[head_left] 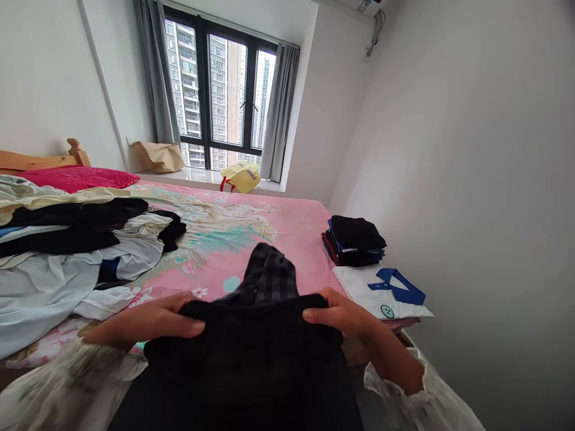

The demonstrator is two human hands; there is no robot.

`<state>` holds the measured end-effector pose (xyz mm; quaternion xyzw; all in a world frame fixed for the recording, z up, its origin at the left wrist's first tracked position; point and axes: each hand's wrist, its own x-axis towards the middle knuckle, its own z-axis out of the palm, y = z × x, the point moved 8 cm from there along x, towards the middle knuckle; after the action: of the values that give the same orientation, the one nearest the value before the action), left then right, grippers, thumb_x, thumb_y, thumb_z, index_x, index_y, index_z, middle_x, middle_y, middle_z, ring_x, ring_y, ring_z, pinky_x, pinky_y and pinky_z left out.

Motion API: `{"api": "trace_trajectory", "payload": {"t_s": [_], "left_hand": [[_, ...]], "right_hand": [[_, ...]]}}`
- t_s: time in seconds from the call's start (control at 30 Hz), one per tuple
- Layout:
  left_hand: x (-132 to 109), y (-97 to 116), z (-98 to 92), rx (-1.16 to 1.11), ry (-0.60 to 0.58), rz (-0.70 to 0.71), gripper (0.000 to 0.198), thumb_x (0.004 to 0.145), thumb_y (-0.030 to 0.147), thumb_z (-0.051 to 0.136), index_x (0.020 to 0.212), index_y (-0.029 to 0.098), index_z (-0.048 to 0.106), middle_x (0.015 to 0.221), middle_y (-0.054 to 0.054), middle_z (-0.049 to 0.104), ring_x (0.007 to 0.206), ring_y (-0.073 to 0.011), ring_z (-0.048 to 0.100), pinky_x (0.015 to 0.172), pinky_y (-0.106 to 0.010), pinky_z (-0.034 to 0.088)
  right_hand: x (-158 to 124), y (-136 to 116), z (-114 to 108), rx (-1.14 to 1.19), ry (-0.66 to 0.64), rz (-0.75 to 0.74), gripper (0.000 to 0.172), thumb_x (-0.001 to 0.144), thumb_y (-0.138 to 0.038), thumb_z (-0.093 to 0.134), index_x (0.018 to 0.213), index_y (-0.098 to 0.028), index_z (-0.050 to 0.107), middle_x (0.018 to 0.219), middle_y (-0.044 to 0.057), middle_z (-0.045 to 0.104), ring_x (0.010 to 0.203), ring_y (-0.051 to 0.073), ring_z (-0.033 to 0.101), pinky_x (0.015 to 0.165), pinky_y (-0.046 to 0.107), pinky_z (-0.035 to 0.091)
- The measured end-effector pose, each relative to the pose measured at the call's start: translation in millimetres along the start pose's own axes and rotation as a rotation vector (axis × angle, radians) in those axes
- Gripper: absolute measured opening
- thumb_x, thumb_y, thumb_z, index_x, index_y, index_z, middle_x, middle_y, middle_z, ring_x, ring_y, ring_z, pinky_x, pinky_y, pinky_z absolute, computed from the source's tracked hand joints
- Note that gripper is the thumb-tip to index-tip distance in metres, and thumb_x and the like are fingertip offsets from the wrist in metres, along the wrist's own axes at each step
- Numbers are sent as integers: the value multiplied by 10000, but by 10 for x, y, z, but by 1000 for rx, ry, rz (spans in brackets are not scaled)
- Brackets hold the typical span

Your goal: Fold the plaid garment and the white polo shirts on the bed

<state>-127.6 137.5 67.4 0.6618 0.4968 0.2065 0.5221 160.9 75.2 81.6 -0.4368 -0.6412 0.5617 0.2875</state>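
Observation:
A dark plaid garment [251, 353] lies at the near edge of the pink bed [291, 221], partly folded, with a checked part reaching away toward the middle. My left hand [157, 320] grips its upper left edge, fingers curled over the fold. On the upper right edge my right hand [341, 311] holds the cloth in the same way. Both wrists wear loose pale sleeves.
A heap of unfolded clothes [67, 251] covers the bed's left side, with a magenta pillow [76, 178] behind. At the right edge sit a stack of folded dark clothes [354, 239] and a folded white shirt with blue collar [381, 290]. Bags rest on the window sill.

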Motion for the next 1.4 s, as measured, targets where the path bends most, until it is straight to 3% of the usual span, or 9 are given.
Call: {"api": "trace_trajectory", "payload": {"t_s": [0.1, 0.17, 0.3, 0.47, 0.57, 0.7, 0.97, 1.2, 1.4], "left_hand": [[268, 2, 184, -197, -261, -59, 346, 588, 427, 772, 792, 150, 730, 781, -64, 728, 704, -240, 670, 621, -289, 531], [529, -47, 226, -313, -281, -92, 394, 620, 430, 754, 864, 124, 719, 840, -95, 737, 725, -235, 679, 676, -306, 538], [836, -67, 236, -325, -139, -130, 414, 631, 450, 751, 849, 103, 697, 764, -89, 729, 656, -211, 673, 658, -307, 536], [599, 197, 380, -13, 102, 32, 478, 722, 578, 618, 795, 112, 693, 729, -68, 721, 695, -239, 671, 617, -292, 499], [360, 281, 637, 263, 261, 166, 484, 802, 572, 495, 778, 130, 690, 759, -93, 728, 754, -283, 674, 640, -317, 486], [167, 203, 1037, 405, 349, 302, 460, 874, 395, 404, 1229, 169, 589, 1039, -129, 725, 990, -294, 670, 810, -351, 488], [80, 110, 1161, 492, 352, 318, 545, 913, 342, 354, 1427, 166, 391, 1030, -128, 735, 949, -281, 697, 793, -360, 506], [-40, 59, 1333, 580, 332, 350, 645, 857, 295, 397, 1474, 139, 289, 1145, -164, 693, 1000, -276, 685, 775, -344, 507], [-78, -25, 1387, 576, 333, 115, 812, 802, 492, 515, 1479, 117, 270, 896, -141, 749, 873, -319, 707, 699, -347, 473]], "right_hand": [[186, 109, -179, 82, 98, 89, 255, 733, -390, 691, 761, -137, 683, 689, 0, 648, 608, 110, 564, 596, 217, 425], [348, 225, -305, 93, 212, 136, 247, 715, -379, 698, 745, -134, 675, 670, 1, 647, 594, 114, 566, 564, 213, 420], [594, 324, -419, 41, 395, 83, 269, 732, -394, 648, 714, -126, 650, 641, 6, 635, 589, 124, 565, 547, 219, 421], [557, 260, -131, -135, 587, -72, 318, 792, -435, 596, 850, -135, 679, 775, 50, 689, 738, 189, 618, 673, 288, 493], [480, 240, 338, -165, 532, -177, 350, 864, -385, 528, 1097, -157, 657, 995, 80, 705, 930, 232, 643, 850, 356, 505], [358, 303, 794, -169, 459, -317, 539, 889, -213, 458, 1426, -210, 406, 1393, 64, 510, 1303, 218, 456, 1115, 389, 337], [123, 381, 740, -83, 502, -270, 498, 963, -351, 407, 1446, -236, 376, 1421, 42, 482, 1335, 197, 416, 1134, 365, 319], [64, 663, 964, 32, 362, -98, 601, 962, -528, 327, 1488, -246, 267, 1550, 7, 250, 1445, 192, 178, 1190, 427, 153], [-57, 689, 965, 163, 319, -105, 602, 922, -611, 348, 1385, -249, 475, 1443, 40, 452, 1377, 230, 346, 1123, 423, 316]]}}
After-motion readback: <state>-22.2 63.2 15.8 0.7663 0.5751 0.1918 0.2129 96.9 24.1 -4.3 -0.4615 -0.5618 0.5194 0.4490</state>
